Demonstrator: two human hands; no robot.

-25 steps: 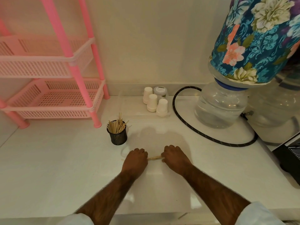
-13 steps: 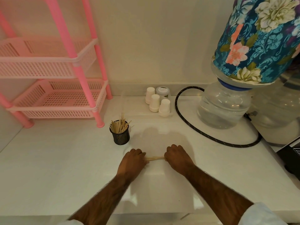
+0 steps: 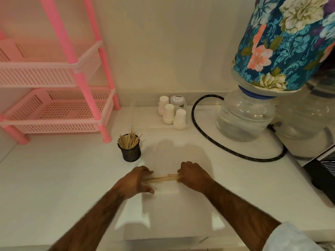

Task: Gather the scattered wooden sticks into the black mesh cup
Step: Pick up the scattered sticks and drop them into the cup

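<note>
1. Now, in the head view, a bundle of thin pale wooden sticks (image 3: 164,178) lies flat on the glossy white counter (image 3: 54,187). It is between the 2 hands and runs from left to right.
2. The right hand (image 3: 192,175) has its fingers curled over the right ends of the sticks and grips them.
3. The left hand (image 3: 135,182) is at the left ends, with fingers spread and blurred. I cannot tell if it holds the sticks or only touches them.
4. The small round black mesh cup (image 3: 130,152) stands upright on the counter, near the left hand and behind it, not touching it. Many more sticks stand inside it.
5. Left of the cup and further back stands a pink plastic rack (image 3: 54,113) with 2 slatted shelves.
6. By the back wall are 3 stacks of white paper cups (image 3: 168,113). Right of them a black hose (image 3: 197,131) curves round a clear water bottle (image 3: 244,116) under a blue floral cloth cover (image 3: 282,48).
</note>
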